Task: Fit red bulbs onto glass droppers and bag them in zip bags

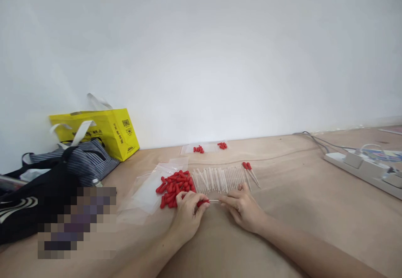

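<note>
Head view: left hand (189, 209) clamped on red bulb (203, 203), right hand (243, 209) pinching clear tube (214, 201); joining step, seemingly; next calls for straight push.

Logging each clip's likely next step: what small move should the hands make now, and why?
Probably, the left hand should press the red bulb firmly onto the clear tube while the right hand steadies it: the two are lined up, how firmly joined I can't tell, and the red-capped tubes nearby show that fit.
</note>
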Tool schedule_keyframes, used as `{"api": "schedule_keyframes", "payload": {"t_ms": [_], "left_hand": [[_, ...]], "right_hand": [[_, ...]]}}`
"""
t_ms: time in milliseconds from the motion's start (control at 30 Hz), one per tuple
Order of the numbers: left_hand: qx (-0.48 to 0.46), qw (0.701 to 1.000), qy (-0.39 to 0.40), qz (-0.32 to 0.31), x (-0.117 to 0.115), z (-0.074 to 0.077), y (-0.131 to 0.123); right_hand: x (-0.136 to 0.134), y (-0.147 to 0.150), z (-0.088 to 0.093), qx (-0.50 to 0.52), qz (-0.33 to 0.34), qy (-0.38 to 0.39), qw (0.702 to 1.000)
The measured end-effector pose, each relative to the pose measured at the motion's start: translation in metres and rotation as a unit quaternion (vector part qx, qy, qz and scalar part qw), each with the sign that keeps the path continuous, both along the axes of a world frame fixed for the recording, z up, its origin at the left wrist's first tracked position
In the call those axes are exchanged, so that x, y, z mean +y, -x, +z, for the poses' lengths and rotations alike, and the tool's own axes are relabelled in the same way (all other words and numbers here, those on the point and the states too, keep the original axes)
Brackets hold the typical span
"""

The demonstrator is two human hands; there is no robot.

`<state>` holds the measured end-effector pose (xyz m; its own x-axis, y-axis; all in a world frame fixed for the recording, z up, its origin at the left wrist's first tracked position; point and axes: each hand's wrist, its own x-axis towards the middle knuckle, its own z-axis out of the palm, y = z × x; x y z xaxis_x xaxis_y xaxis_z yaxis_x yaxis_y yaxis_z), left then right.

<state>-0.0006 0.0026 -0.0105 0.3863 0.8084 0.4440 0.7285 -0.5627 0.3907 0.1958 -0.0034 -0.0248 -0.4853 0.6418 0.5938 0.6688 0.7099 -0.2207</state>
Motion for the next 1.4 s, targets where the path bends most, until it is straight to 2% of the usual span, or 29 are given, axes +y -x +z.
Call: {"api": "schedule_keyframes", "payload": {"t_ms": [400, 567, 900, 1200, 1400], "left_hand": [[0.034, 0.998, -0.024, -0.043, -0.006, 0.003, 0.000], [0.032, 0.998, -0.019, -0.049, -0.006, 0.002, 0.000], [0.004, 0.999, 0.028, -0.042, -0.004, 0.003, -0.002], [0.011, 0.999, -0.018, -0.046, -0.007, 0.003, -0.003], [0.042, 0.996, -0.032, -0.077, -0.009, 0.004, -0.002]], "right_hand": [[0.000, -0.002, 0.003, -0.078, -0.013, -0.050, 0.996], [0.001, -0.003, 0.004, -0.079, -0.018, -0.058, 0.995], [0.000, -0.004, 0.000, -0.058, -0.018, -0.124, 0.990], [-0.008, 0.003, 0.002, -0.019, -0.033, -0.038, 0.999], [-0.007, 0.002, 0.005, -0.024, -0.008, -0.003, 1.000]]}}
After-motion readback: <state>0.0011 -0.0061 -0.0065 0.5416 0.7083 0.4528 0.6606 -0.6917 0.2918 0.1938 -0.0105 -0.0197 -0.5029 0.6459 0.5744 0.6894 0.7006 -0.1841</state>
